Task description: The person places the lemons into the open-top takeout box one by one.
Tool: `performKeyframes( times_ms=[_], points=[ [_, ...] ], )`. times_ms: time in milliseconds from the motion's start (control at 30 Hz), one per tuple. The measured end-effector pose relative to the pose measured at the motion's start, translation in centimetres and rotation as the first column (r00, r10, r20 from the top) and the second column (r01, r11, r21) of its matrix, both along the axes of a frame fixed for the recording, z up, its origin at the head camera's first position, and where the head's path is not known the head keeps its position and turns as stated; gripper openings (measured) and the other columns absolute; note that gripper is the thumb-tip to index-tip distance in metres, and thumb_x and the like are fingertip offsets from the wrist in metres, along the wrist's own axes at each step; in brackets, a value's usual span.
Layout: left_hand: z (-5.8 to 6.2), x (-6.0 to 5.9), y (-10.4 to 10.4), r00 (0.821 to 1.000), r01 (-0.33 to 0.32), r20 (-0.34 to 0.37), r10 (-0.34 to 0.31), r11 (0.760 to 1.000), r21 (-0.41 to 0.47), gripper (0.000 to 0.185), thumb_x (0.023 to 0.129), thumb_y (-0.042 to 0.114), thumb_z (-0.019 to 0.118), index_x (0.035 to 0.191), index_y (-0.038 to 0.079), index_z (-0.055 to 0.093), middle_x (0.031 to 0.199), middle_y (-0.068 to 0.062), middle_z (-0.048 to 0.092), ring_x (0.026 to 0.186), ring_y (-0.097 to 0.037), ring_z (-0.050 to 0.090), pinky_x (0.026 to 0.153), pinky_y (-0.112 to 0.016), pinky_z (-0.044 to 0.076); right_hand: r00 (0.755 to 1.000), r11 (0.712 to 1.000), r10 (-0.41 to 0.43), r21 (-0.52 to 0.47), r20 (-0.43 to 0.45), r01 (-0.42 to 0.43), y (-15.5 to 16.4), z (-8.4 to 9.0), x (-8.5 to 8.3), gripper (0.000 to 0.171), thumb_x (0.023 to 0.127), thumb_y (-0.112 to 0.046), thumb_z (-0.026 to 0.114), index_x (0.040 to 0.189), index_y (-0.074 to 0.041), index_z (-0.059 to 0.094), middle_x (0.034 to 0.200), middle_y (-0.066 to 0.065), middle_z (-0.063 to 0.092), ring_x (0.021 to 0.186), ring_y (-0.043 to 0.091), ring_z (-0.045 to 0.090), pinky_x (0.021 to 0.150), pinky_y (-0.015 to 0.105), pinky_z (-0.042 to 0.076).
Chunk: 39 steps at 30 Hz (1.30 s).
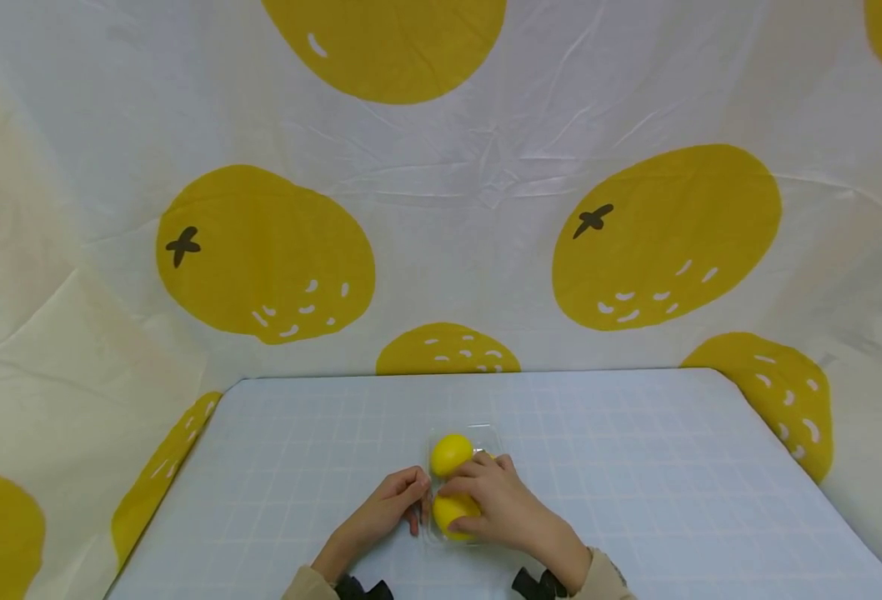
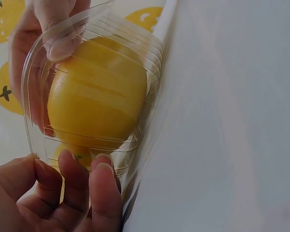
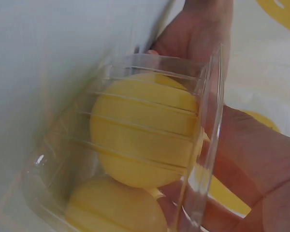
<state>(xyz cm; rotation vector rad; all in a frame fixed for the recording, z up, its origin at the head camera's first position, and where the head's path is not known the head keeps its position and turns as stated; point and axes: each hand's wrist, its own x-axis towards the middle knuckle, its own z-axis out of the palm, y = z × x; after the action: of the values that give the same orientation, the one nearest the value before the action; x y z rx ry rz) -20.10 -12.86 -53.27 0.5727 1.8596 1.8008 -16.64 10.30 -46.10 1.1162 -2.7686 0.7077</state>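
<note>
A clear ribbed plastic container [image 1: 489,431] stands on the table, holding smooth yellow lemons. My right hand [image 1: 507,505] reaches in from above and grips the near lemon [image 1: 450,510], its thumb on the near side and fingers toward the far side. Beyond them sits the far lemon [image 1: 452,454]; a sliver of yellow beside the right fingers is mostly hidden. At the container's left side, my left hand [image 1: 390,503] pinches the rim between thumb and finger, as the left wrist view shows. Through the wall in the right wrist view, the upper lemon [image 3: 145,130] touches the lower lemon [image 3: 113,208].
A pale table [image 1: 636,467] with a faint grid spreads around the container. Behind and at both sides hangs a white cloth [image 1: 456,217] printed with large yellow fruit. Dark straps [image 1: 538,583] sit at the wrists, by the beige sleeves.
</note>
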Motion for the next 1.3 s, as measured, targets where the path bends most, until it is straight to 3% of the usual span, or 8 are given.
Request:
performKeyframes(
  times_ms=[167, 800, 1033, 1167, 1300],
  points=[
    [-0.1, -0.1, 0.1, 1.0, -0.007, -0.011, 0.007, 1.0, 0.002, 0.042, 0.107, 0.029, 0.043, 0.097, -0.012, 0.049, 0.08, -0.005, 0.058, 0.065, -0.015, 0.056, 0.055, -0.023, 0.053, 0.999, 1.0, -0.018, -0.023, 0.043, 0.019, -0.1, -0.4, -0.1, 0.036, 0.076, -0.034, 0.086, 0.109, -0.025, 0.074, 0.111, -0.01, 0.064, 0.107, 0.016, 0.047, 0.073, 0.033, 0.026],
    [-0.2, 0.0, 0.2, 0.998, -0.049, -0.025, 0.049, 0.999, 0.012, 0.04, 0.107, 0.027, 0.044, 0.095, -0.012, 0.049, 0.079, -0.006, 0.057, 0.057, -0.014, 0.054, 0.052, -0.022, 0.052, 0.996, 0.999, -0.05, 0.024, 0.074, 0.048, -0.5, -0.5, -0.2, 0.037, 0.08, -0.039, 0.083, 0.113, -0.027, 0.073, 0.112, -0.011, 0.064, 0.108, 0.015, 0.049, 0.076, 0.033, 0.031],
    [0.0, -0.2, 0.2, 0.996, -0.084, 0.021, 0.085, 0.996, -0.013, 0.043, 0.106, 0.03, 0.048, 0.095, -0.012, 0.049, 0.078, -0.005, 0.057, 0.06, -0.016, 0.055, 0.051, -0.024, 0.052, 0.998, 0.999, -0.002, -0.041, 0.07, 0.005, 0.1, 0.9, -0.2, 0.028, 0.087, -0.031, 0.077, 0.112, -0.019, 0.073, 0.113, -0.008, 0.067, 0.101, 0.013, 0.052, 0.083, 0.033, 0.048],
    [0.3, -0.2, 0.3, 0.993, -0.104, 0.048, 0.106, 0.994, -0.036, 0.041, 0.106, 0.028, 0.048, 0.095, -0.012, 0.05, 0.077, -0.006, 0.058, 0.06, -0.017, 0.056, 0.051, -0.024, 0.052, 0.999, 0.991, -0.038, -0.127, 0.021, 0.041, 1.2, 1.9, -0.3, 0.025, 0.088, -0.027, 0.076, 0.111, -0.017, 0.072, 0.113, -0.007, 0.067, 0.099, 0.011, 0.056, 0.086, 0.034, 0.052],
    [1.2, 0.3, 0.1, 0.992, -0.121, 0.019, 0.123, 0.989, -0.088, 0.037, 0.107, 0.025, 0.047, 0.093, -0.009, 0.051, 0.075, -0.008, 0.06, 0.059, -0.018, 0.056, 0.05, -0.026, 0.053, 0.982, 0.969, -0.123, -0.232, -0.144, 0.088, 3.1, 2.6, -0.4, 0.024, 0.085, -0.023, 0.079, 0.108, -0.018, 0.072, 0.111, -0.008, 0.067, 0.1, 0.012, 0.059, 0.084, 0.036, 0.054]
  ],
)
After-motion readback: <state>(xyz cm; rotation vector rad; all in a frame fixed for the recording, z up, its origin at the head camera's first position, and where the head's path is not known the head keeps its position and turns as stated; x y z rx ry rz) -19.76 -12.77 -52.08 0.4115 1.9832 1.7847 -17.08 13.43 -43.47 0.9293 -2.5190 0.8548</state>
